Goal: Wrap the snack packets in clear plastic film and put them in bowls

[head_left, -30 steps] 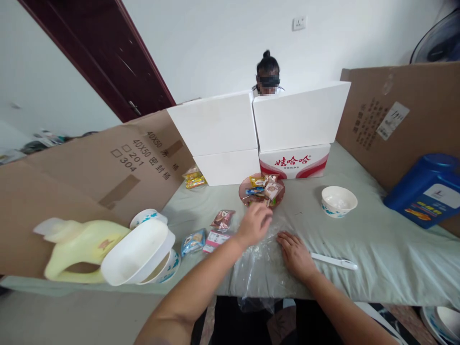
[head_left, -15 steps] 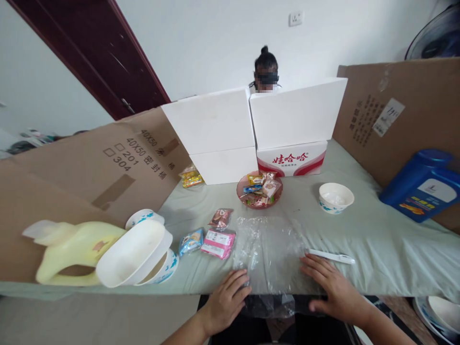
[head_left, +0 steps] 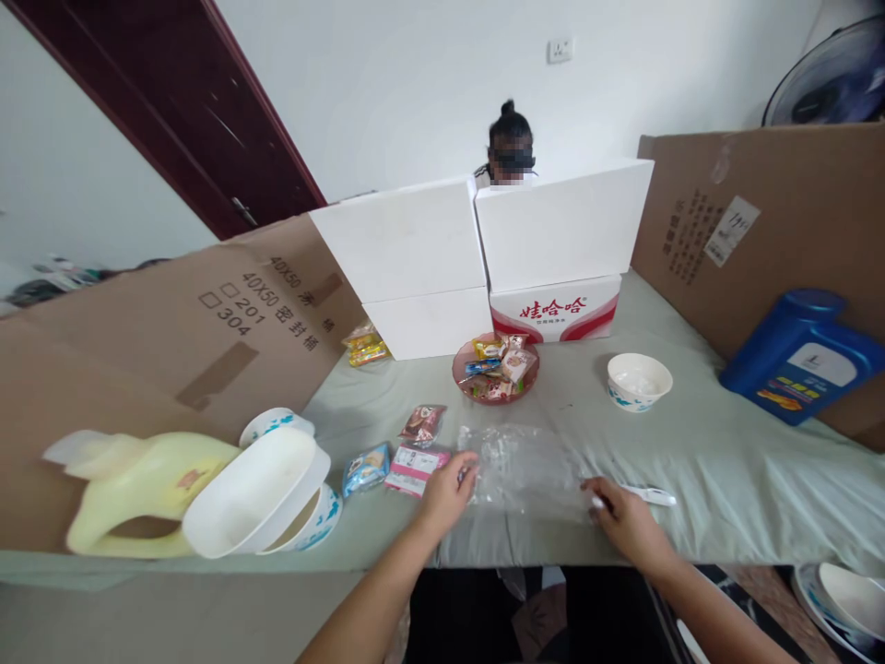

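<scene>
A clear plastic bag (head_left: 522,470) lies spread on the cloth in front of me. My left hand (head_left: 448,489) pinches its left edge, thumb and fingers together, just beside a pink-and-white snack packet (head_left: 409,468). At the opposite edge, my right hand (head_left: 626,526) has curled fingers closed on the bag. A slim white plastic utensil (head_left: 654,496) sticks out from behind this hand, which hides its other end. A blue snack packet (head_left: 366,468) and a brown-red one (head_left: 422,423) lie left of the bag. Beyond it stands a pink glass dish (head_left: 460,383) holding several wrapped snacks.
White boxes (head_left: 563,231) form a wall at the back; a person (head_left: 510,148) is behind it. Cardboard (head_left: 138,323) borders the sides. A white bowl (head_left: 640,378) and blue jug (head_left: 795,360) stand right. A yellow jug (head_left: 159,470) and white container (head_left: 253,498) lie left.
Both hands have moved forward from the table's front edge, their fingers closing on the bag. The bag has slid away from me and no longer hangs over the edge.
</scene>
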The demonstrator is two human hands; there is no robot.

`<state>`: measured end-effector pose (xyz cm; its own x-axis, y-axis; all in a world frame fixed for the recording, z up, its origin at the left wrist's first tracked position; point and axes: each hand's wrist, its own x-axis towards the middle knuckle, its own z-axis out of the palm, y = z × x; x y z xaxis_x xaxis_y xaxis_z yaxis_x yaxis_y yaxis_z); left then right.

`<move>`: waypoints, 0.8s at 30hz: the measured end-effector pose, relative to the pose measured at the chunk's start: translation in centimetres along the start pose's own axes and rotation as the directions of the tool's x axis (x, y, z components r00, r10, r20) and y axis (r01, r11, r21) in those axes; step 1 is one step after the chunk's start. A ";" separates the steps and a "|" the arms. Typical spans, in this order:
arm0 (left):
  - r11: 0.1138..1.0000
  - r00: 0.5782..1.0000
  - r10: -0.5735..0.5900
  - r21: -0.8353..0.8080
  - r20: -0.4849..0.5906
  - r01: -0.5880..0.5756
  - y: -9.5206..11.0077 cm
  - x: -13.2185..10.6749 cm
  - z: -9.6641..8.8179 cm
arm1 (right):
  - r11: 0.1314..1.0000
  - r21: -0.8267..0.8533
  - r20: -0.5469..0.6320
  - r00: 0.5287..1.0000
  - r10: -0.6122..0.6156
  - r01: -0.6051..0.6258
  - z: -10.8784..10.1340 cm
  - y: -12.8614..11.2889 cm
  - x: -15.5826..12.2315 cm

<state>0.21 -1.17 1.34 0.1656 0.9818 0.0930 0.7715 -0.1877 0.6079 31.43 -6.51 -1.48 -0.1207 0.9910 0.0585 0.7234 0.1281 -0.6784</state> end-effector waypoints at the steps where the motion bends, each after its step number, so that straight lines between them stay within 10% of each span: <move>1: 0.998 0.999 -0.043 0.033 -0.016 0.044 0.4 1.0 0.3 | 0.997 -0.038 -0.043 0.996 0.072 -0.074 0.2 -0.1 0.5; 14: 0.899 0.967 -0.245 0.355 -0.074 0.255 2.6 6.1 2.9 | 0.831 -0.499 -0.193 0.967 0.170 -0.245 0.1 -0.5 1.1; 19: 0.874 0.936 0.263 0.468 -0.233 -0.129 3.9 4.2 3.4 | 0.847 -0.511 -0.326 0.945 -0.036 -0.145 -0.6 -0.9 1.4; 24: 0.805 0.885 0.465 0.400 0.034 -0.438 5.4 2.9 5.7 | 0.862 -0.474 -0.185 0.938 -0.294 0.177 0.5 -3.0 3.7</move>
<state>8.38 0.47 0.43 0.5256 0.7806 0.3382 0.7945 -0.5926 0.1331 28.47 -3.26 0.43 -0.2001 0.8992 0.3892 0.9250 0.3043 -0.2275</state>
